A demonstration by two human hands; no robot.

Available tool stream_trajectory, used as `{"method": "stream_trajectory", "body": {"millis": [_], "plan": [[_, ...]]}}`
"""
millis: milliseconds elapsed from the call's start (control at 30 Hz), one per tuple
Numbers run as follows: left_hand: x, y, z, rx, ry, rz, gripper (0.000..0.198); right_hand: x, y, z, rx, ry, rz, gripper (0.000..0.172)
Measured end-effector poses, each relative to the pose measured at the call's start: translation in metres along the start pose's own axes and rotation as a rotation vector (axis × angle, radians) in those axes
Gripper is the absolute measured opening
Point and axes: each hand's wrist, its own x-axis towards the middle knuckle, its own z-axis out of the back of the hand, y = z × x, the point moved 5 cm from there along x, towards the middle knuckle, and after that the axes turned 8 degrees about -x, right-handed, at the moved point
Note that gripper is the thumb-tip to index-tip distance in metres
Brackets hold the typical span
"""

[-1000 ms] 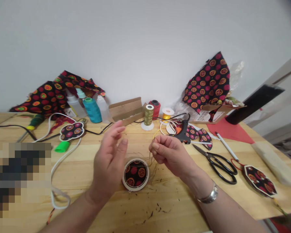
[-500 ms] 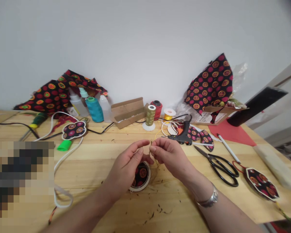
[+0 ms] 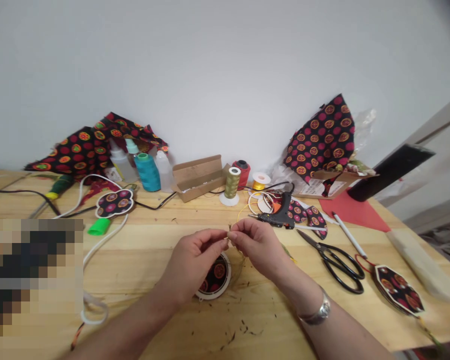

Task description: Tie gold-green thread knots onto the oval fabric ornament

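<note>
A pale, smooth wall (image 3: 225, 75) rises behind a table (image 3: 142, 245) of light, yellowish wood with visible grain, its near middle flecked with dark scraps (image 3: 232, 336). Over it, the left hand (image 3: 185, 262) and right hand (image 3: 260, 252) meet at the fingertips, the fingers of both pinching a small bundle of thin, olive-brown threads (image 3: 230, 227), loose strands hanging below. Just beneath, partly hidden by the left hand, lies a round piece (image 3: 219, 272) of black patterned cloth in a flat white rim. To the right rest scissors (image 3: 341, 265) with looped black handles and a longish, angular white-rimmed piece (image 3: 399, 290); to the left, a scalloped, flower-shaped one (image 3: 114, 202). On the far side stand a glossy teal spool (image 3: 148, 172), an open cardboard box (image 3: 200, 187), an olive spool (image 3: 231, 184) and a red spool (image 3: 243, 172), between crumpled dark fabric (image 3: 75, 147) on the left and a peaked, dotted cloth (image 3: 322, 132) on the right.
</note>
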Motion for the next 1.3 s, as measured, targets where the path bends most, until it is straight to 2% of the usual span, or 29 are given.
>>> {"method": "stream_trajectory", "body": {"millis": [133, 300, 433, 833, 1300], "plan": [[0.002, 0.001, 0.001, 0.011, -0.006, -0.008, 0.012, 0.001, -0.001, 0.000, -0.003, -0.008, -0.008, 0.013], [0.005, 0.016, 0.001, -0.220, 0.065, 0.081, 0.019, 0.001, -0.002, -0.001, 0.021, 0.000, -0.008, 0.014], [0.006, 0.018, -0.002, -0.347, 0.133, 0.121, 0.022, 0.002, -0.003, -0.001, 0.021, 0.021, -0.003, 0.014], [0.006, 0.021, -0.004, -0.456, 0.164, 0.225, 0.017, 0.001, 0.002, -0.001, 0.005, 0.048, -0.002, 0.015], [0.005, 0.020, -0.008, -0.586, 0.220, 0.308, 0.016, 0.001, -0.004, -0.003, 0.236, 0.095, -0.035, 0.021]]}}
